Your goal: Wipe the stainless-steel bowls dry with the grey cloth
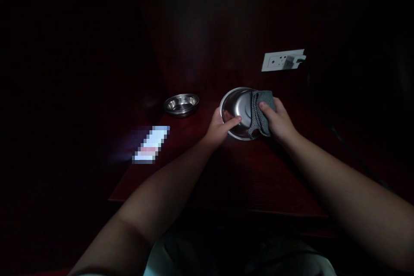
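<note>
A shiny metal bowl point(241, 108) is held up over the dark red table, tilted so that its inside faces me. My left hand point(221, 127) grips its left rim, thumb reaching inside and fingers hidden behind. At the right rim, my right hand point(280, 120) is closed on a grey-green cloth point(265, 99) with a dark patterned edge. The cloth is folded over the bowl's right side and covers part of the inside. Whether the right fingers also clasp the rim behind the cloth is hidden.
Further left on the table point(258, 181) stands a second metal bowl point(181, 104), or a stack of them. A lit, blurred phone-like screen point(151, 144) lies near the left edge. A white wall socket point(281, 60) holds a plug with a dark cable. The surroundings are very dark.
</note>
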Tool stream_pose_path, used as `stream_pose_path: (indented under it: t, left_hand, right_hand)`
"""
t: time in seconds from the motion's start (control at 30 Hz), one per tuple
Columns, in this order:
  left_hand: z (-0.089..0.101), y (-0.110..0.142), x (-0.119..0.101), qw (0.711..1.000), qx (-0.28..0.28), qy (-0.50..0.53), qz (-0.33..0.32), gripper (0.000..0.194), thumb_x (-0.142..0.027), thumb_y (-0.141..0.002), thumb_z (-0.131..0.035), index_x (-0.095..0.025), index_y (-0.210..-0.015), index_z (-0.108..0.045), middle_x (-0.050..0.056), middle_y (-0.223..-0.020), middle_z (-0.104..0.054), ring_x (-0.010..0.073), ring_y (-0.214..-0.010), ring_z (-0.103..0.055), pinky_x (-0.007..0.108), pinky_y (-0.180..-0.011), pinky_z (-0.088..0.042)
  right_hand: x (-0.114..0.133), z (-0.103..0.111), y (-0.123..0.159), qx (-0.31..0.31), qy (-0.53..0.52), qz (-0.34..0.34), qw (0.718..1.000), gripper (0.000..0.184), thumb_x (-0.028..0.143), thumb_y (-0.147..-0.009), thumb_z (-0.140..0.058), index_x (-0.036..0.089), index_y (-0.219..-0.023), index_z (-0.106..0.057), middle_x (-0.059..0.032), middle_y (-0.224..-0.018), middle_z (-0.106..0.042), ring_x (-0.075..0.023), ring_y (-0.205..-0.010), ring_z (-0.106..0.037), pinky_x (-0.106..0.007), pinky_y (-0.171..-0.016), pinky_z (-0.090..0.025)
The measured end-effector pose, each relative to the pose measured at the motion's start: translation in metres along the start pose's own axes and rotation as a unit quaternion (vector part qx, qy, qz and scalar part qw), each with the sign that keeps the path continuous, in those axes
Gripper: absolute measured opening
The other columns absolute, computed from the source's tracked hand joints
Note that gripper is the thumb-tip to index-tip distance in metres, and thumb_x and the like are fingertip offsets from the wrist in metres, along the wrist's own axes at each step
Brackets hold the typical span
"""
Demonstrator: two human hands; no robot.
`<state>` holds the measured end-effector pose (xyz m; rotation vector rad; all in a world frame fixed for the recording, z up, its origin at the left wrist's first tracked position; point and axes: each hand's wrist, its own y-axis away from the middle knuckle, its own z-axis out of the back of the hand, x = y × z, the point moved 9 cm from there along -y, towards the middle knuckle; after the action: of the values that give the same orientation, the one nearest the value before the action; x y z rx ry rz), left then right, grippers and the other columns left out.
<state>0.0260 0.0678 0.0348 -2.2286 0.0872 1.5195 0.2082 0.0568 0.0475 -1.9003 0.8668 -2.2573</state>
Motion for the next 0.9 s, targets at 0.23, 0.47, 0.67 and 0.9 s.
stream_pose_path:
  t: [0.23,0.47,0.67,0.9]
  left_hand:
    - [0.002,-0.005,-0.003,1.0,0.002,0.007,-0.024,0.054,-0.031,-0.058,-0.077,-0.018,-0.103,-0.05,0.005,-0.096,-0.058,0.022,-0.095,-0.056,0.04,-0.087,-0.042]
    - [0.005,-0.006,-0.001,1.0,-0.003,-0.011,-0.028,0.051,-0.034,-0.06,-0.077,-0.019,-0.101,-0.052,0.005,-0.094,-0.059,0.0207,-0.092,-0.056,0.037,-0.084,-0.043]
    - [0.003,-0.005,0.006,1.0,0.012,-0.009,-0.005,0.057,-0.035,-0.058,-0.078,-0.02,-0.105,-0.049,0.007,-0.099,-0.058,0.0221,-0.092,-0.056,0.038,-0.08,-0.045]
    - [0.001,-0.003,0.004,1.0,0.006,-0.003,-0.007,0.058,-0.031,-0.057,-0.079,-0.019,-0.105,-0.048,0.006,-0.097,-0.057,0.0204,-0.091,-0.056,0.038,-0.081,-0.045]
  right_hand:
    - [0.007,-0.003,0.003,0.01,-0.012,-0.01,1.0,0.053,0.059,-0.066,-0.065,0.024,-0.105,-0.053,-0.0062,-0.106,-0.063,-0.0279,-0.101,-0.059,-0.051,-0.092,-0.045]
    - [0.009,-0.004,0.003,0.016,-0.007,-0.004,1.0,0.054,0.059,-0.067,-0.064,0.024,-0.107,-0.053,-0.0061,-0.107,-0.063,-0.0272,-0.099,-0.059,-0.05,-0.091,-0.046]
    - [0.017,0.0,0.001,0.012,0.03,0.042,0.999,0.051,0.058,-0.071,-0.061,0.025,-0.108,-0.052,-0.0067,-0.104,-0.063,-0.0272,-0.097,-0.06,-0.05,-0.087,-0.048]
    - [0.012,-0.001,0.001,0.02,0.017,0.022,0.999,0.055,0.058,-0.07,-0.062,0.024,-0.111,-0.051,-0.0082,-0.106,-0.062,-0.0277,-0.097,-0.06,-0.05,-0.087,-0.048]
